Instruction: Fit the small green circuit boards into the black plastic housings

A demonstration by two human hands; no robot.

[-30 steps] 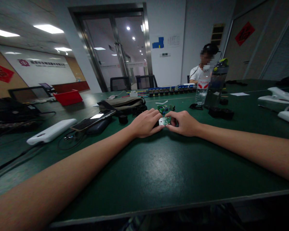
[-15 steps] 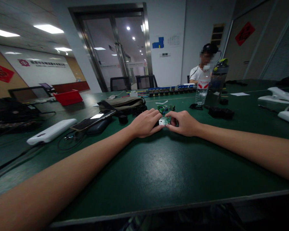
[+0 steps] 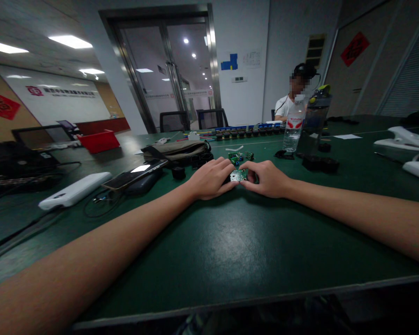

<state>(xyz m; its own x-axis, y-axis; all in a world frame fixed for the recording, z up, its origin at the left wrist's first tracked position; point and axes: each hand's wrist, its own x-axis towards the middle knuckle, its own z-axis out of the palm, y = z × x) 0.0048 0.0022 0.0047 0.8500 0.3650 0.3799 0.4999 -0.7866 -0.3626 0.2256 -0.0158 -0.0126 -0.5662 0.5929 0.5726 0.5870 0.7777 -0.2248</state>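
Observation:
Between my two hands is a small green circuit board [image 3: 238,175] with silvery patches, just above or on the dark green table [image 3: 202,251]. My left hand [image 3: 212,179] grips its left end, the thumb along the near edge and the fingers over the far side. At the opposite end, my right hand [image 3: 265,179] pinches the board between thumb and curled forefinger. Just beyond my fingers lie more small green circuit boards [image 3: 235,157] with blue parts. The underside of the held board is hidden.
Left of my arm are a phone [image 3: 136,174], a white power bank [image 3: 75,190] and cables. A grey-brown bag [image 3: 178,152] lies behind them. To the right stand a water bottle [image 3: 292,132], a dark tumbler [image 3: 314,123] and black blocks [image 3: 320,164]. A person [image 3: 286,104] sits across the table.

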